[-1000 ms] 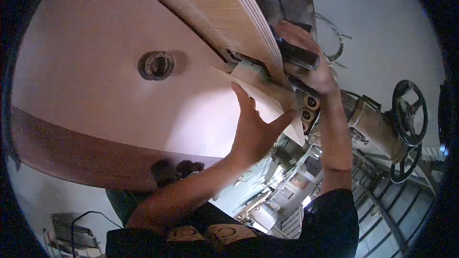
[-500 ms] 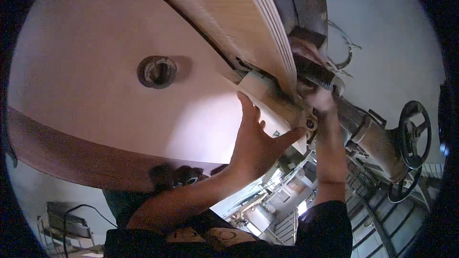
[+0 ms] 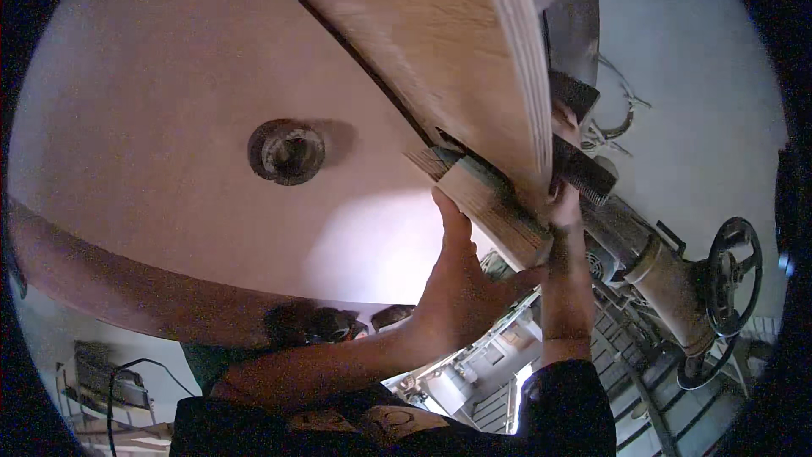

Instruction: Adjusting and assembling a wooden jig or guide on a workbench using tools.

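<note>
My left hand spans a small wooden block with a layered edge, index finger at its upper left end and thumb near its lower right end. The block lies against the underside of a large curved plywood panel. My right hand reaches up beside the panel's layered rim, among dark ridged parts. One of its fingers shows between two of these parts; the panel and the ridged parts hide the others, so its grip is unclear.
A broad pale disc-like surface with a round dark collar fills the left. At right are a dusty machine arm and a black handwheel. A black cable hangs at lower left; railings stand below right.
The view has shifted, so the panel and machine sit lower and further right. My left hand stays at the block. My right hand has moved closer in behind the panel's rim, showing less.
</note>
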`<state>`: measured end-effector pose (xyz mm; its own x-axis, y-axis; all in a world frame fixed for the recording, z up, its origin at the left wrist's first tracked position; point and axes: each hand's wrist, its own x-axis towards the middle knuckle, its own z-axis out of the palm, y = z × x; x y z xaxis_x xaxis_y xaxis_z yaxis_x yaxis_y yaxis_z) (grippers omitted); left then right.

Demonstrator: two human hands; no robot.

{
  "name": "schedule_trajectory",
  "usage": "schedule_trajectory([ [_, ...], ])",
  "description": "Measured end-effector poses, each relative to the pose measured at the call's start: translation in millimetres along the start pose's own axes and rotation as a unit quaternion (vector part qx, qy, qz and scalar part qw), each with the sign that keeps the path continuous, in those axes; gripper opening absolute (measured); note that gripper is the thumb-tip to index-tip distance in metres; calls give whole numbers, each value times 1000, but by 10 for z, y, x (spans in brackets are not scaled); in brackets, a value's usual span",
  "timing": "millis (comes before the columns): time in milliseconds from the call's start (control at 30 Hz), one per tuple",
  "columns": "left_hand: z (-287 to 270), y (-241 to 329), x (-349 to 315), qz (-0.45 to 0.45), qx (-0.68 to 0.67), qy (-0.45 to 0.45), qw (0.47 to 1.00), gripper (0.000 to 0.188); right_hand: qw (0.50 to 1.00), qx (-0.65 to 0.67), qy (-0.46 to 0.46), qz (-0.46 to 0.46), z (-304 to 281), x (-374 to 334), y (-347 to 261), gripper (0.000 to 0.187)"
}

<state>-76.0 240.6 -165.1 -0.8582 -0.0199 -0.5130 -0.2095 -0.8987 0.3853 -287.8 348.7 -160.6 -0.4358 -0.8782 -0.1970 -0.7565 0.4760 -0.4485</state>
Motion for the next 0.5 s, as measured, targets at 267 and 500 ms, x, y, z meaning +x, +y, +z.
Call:
schedule_trajectory([
  [267, -125, 124, -7, 14, 13, -30, 999, 139, 996, -80, -36, 12, -154, -557, 620, 58],
  [500, -232, 72, -20, -21, 130, -52, 990, 140, 971, -197, -122, 52, -270, -1502, 1911, 54],
])
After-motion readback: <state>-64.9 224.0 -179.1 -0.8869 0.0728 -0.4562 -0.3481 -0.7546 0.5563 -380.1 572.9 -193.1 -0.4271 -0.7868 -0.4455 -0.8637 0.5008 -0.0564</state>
